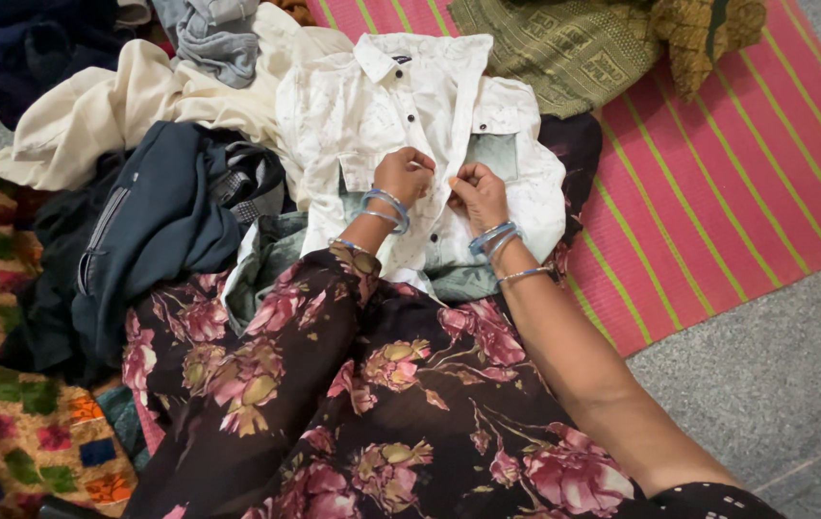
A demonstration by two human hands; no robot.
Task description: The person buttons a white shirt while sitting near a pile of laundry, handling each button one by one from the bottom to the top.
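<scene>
**Two hands at the button placket of a white shirt**

We begin at the fingers (427, 165) of the left hand (403, 176), which are curled closed and pinch the fabric along the front opening of the white shirt (372, 106). Just beside them, the right hand (478, 192) is likewise closed, its fingertips gripping the opposite edge of the same placket; the two hands nearly touch at the shirt's midline. We cannot tell whether a button lies between the fingertips. Both wrists carry blue bangles (490, 237), and the left forearm is covered by a dark floral sleeve (266, 384), while the right forearm is bare.

The white shirt lies face up and spread flat, collar pointing away from us, with small dark buttons visible down the lower placket. It rests on top of other clothing, partly over a pale blue-green garment (271, 255) whose fabric shows below the hem and through the chest area.

Moving outward, we note a dark navy garment (156, 226) to the left of the shirt, a cream-coloured garment (112, 106) beyond it, and a grey piece (213, 38) at the top of the heap. An olive patterned cloth (564, 48) lies beyond the shirt to the right. All this rests on a red mat with green stripes (737, 183), which lies on a grey floor (776, 384). A multicoloured patchwork cloth (7, 423) occupies the lower left.
</scene>
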